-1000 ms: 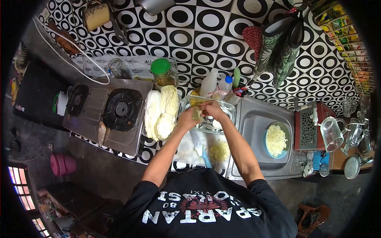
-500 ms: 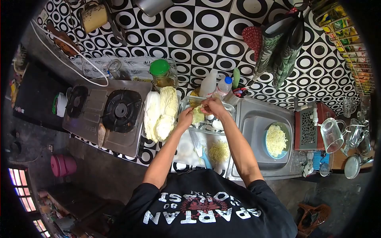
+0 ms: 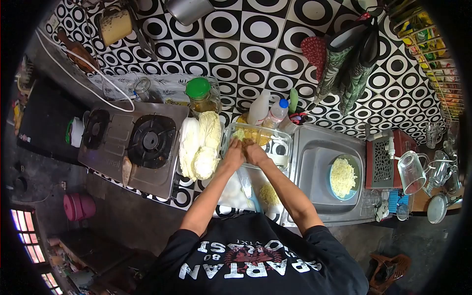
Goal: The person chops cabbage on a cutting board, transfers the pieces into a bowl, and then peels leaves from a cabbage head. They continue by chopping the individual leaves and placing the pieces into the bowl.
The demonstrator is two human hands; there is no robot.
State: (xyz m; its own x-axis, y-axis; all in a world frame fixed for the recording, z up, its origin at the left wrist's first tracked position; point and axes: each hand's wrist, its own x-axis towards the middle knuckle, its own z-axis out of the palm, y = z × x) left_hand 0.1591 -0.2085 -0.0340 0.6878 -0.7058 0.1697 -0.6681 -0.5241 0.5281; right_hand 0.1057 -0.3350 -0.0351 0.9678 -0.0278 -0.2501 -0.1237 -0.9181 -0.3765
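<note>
pale veg pc. (image 3: 239, 134) is pinched by l. hand (image 3: 235, 153) at far l. corner of glass dish (image 3: 289, 152); r. hand (image 3: 255, 153) is held just beside, grip can't be told. cabbages (image 3: 209, 142) are set nr dish's l. edge.

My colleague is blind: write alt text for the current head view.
A person's left hand and right hand work over a clear container. Pale cabbages lie to the left; a bowl of pale shreds stands at the sink.

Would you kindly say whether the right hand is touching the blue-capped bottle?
Apart: the head view shows a clear gap between the right hand and the bottle.
</note>
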